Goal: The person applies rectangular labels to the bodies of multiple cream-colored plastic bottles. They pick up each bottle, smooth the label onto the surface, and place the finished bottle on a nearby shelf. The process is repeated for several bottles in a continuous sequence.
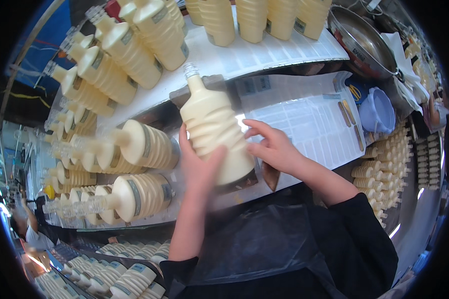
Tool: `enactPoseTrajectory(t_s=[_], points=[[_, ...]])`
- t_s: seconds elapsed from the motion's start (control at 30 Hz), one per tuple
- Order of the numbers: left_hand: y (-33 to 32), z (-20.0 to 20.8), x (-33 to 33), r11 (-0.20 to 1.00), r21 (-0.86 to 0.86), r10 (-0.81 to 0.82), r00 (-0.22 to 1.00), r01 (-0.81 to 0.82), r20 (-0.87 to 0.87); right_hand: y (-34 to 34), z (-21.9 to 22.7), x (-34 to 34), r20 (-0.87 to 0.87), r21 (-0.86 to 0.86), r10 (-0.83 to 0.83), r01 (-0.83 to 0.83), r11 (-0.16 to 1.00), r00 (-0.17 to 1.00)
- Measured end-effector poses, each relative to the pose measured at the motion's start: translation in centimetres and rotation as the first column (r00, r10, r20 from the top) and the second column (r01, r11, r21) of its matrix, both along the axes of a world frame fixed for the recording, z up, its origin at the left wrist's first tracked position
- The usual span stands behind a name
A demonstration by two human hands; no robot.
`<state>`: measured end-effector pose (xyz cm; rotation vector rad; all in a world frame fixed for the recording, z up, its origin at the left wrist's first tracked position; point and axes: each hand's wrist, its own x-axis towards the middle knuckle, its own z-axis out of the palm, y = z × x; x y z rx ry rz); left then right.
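Note:
A large cream bottle [214, 127] with a ribbed body and a clear threaded neck stands tilted in the picture, over a dark block on the worktable. My left hand [199, 159] is wrapped round its left side, thumb across the front, slightly blurred. Close to the bottle's right side is my right hand [274, 144], its index finger reaching toward it and the other fingers bent. From under that palm sticks a brown pointed piece [270, 177], apparently held by the curled fingers; its upper end is hidden.
Similar bottles [147, 144] crowd the table on the left and back. White label sheets [304, 129] lie to the right, with yellow-handled tools [345, 113] on them. A lilac bucket [377, 110] and a metal pan [364, 42] stand beyond. More bottles [384, 174] fill the lower right.

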<state>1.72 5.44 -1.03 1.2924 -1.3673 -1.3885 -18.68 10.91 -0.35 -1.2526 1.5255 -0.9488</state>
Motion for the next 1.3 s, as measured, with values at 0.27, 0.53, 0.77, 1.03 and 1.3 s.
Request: enactPoseTrajectory(t_s=[0.27,0.53,0.77,1.03,1.3], points=[[0.8,-0.5,-0.2,0.999,0.011,0.035,0.989,-0.034,-0.146,9.5,-4.8,-9.1,-0.594,-0.218,-0.152,0.024,0.976,0.79],[0.9,-1.0,-0.2,0.998,-0.037,0.053,0.988,-0.059,-0.143,8.3,-5.5,-9.4,-0.821,-0.03,0.071,-0.168,0.985,0.566],[1.1,-1.9,0.3,0.998,-0.031,0.04,0.981,-0.047,-0.191,13.8,-3.9,-9.7,-0.861,0.152,0.068,0.127,0.98,0.504],[1.2,-1.5,0.0,1.0,-0.017,0.02,0.973,-0.024,-0.231,19.5,-6.2,-10.9,-0.377,0.034,-0.541,0.595,0.803,0.752],[1.0,-1.2,0.0,0.999,-0.035,0.015,0.969,-0.024,-0.246,19.4,-7.6,-11.5,0.257,0.459,-0.735,0.59,0.664,0.628]])
